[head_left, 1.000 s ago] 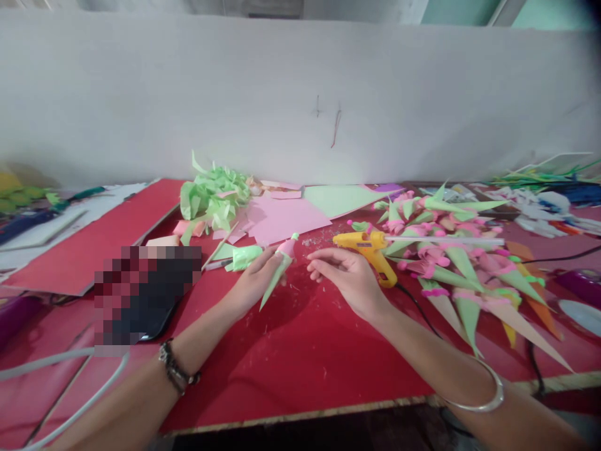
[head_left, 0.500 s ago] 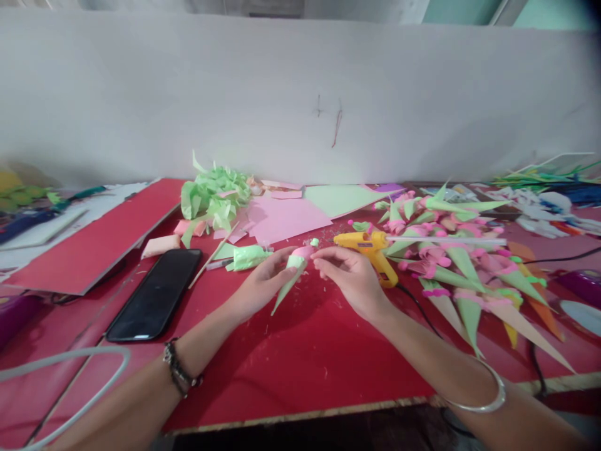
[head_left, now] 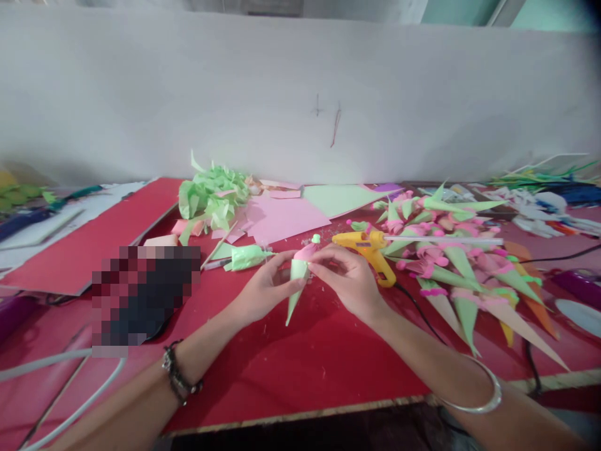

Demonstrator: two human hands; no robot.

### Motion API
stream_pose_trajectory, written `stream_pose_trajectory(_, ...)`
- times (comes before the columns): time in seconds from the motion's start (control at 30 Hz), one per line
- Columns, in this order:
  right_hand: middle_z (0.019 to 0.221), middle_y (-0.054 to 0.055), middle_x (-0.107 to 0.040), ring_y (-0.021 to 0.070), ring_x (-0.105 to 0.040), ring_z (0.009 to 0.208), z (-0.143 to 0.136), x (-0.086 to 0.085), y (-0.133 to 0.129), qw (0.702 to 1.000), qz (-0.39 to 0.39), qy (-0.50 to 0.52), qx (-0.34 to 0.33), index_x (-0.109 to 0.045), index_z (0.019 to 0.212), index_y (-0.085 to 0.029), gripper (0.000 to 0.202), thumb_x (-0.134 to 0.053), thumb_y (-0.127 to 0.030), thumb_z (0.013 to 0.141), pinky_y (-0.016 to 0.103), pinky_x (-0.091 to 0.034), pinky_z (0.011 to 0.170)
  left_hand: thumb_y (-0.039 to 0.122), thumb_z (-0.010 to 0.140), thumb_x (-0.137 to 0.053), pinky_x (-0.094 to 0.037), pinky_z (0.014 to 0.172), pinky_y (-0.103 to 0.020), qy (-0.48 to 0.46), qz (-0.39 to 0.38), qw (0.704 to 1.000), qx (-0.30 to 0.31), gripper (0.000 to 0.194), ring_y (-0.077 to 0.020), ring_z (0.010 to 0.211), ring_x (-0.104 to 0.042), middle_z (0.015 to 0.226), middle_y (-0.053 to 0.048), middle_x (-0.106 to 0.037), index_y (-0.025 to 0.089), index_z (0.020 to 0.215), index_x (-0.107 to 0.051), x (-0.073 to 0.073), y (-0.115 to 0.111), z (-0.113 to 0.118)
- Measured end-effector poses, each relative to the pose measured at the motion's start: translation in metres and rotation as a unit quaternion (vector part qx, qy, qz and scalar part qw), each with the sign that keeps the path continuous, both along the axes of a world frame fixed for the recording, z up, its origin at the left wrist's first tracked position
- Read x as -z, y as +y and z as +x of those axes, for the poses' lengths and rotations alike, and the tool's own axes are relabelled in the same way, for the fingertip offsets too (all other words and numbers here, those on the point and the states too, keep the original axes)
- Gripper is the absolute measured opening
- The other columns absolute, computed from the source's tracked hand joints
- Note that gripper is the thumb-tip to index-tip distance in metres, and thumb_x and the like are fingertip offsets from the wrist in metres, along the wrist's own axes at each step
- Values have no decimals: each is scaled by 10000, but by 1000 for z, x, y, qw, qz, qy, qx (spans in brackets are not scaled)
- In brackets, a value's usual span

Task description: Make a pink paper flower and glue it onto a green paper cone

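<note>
A small green paper cone (head_left: 297, 280) with a pink top points tip-down over the red table (head_left: 300, 363). My left hand (head_left: 268, 285) grips it from the left, thumb on its front. At the cone's upper right edge, the fingers of my right hand (head_left: 345, 275) are pinched against the rim where green meets pink. A yellow glue gun (head_left: 375, 250) with a clear stick lies just beyond my right hand. Behind the cone is a small light green piece (head_left: 316, 239). A green wrapped roll (head_left: 248, 257) lies near my left fingertips.
Many finished-looking green and pink cones (head_left: 462, 257) are heaped at the right. Crumpled green paper (head_left: 213, 194) and pink sheets (head_left: 282, 216) lie at the back. A dark, partly pixelated object (head_left: 150, 300) is at the left. A black cord runs from the glue gun.
The cone has turned more upright, its tip moving right and down. My right hand has closed in from beside the pink top onto the cone's rim.
</note>
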State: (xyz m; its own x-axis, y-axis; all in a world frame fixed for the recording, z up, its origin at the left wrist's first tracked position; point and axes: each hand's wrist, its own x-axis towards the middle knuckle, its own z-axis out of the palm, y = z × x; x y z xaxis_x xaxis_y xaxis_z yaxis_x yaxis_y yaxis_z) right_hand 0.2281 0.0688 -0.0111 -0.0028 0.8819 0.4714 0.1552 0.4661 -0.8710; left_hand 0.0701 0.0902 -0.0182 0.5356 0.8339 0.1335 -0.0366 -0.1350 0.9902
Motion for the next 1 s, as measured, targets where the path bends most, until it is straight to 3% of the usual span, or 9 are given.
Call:
stream_pose_trajectory(0.23, 775, 4, -574, 116, -542, 717, 1, -1, -1, 999, 19, -26, 4, -641, 798, -229, 113, -578, -157, 737, 254, -454, 625, 164, 720, -592, -463, 717, -264, -39, -8, 999, -2, 390, -146, 837, -561, 951, -52, -591, 167, 1087, -459, 0, -3, 2)
stream_pose_trajectory(0.4, 818, 18, -567, 138, -540, 791, 0, -1, -2, 1000, 14, -5, 5, -628, 785, -226, 89, -552, -187, 760, 267, -454, 647, 192, 710, -606, -460, 722, -285, -32, -12, 999, -23, 421, -154, 821, -558, 936, -53, -575, 163, 1098, -446, 1, -5, 4)
stream_pose_trajectory(0.57, 772, -9, -537, 110, -512, 698, -4, 1, -1, 998, -13, 63, -18, -528, 802, -217, 94, -583, -198, 729, 258, -456, 640, 182, 707, -605, -460, 757, -283, -50, -4, 998, -27, 428, -162, 876, -553, 989, -64, -561, 160, 1100, -436, 2, -6, 6)
stream_pose_trajectory(0.7, 832, -6, -516, 117, -534, 768, -6, 4, 1, 993, -44, 105, -4, -458, 881, -232, 257, -620, -212, 683, 254, -471, 667, 177, 714, -594, -466, 769, -281, -41, 19, 998, -31, 425, -165, 899, -555, 1033, -72, -544, 166, 1106, -428, 2, -6, 6)
stream_pose_trajectory(0.8, 924, 25, -552, 144, -562, 865, -7, 6, 2, 987, -92, 129, -34, -418, 973, -239, 358, -618, -239, 677, 285, -478, 731, 183, 728, -578, -469, 782, -290, -28, 46, 998, -26, 428, -176, 933, -550, 1103, -88, -511, 175, 1123, -414, 1, -7, 5)
stream_pose_trajectory(1.0, 946, 54, -598, 169, -574, 901, -7, 3, 0, 988, -105, 93, -68, -503, 928, -202, 217, -565, -261, 729, 310, -477, 764, 200, 752, -552, -457, 832, -315, 11, 113, 993, -27, 401, -190, 989, -526, 1130, -97, -484, 183, 1130, -423, 1, -7, 5)
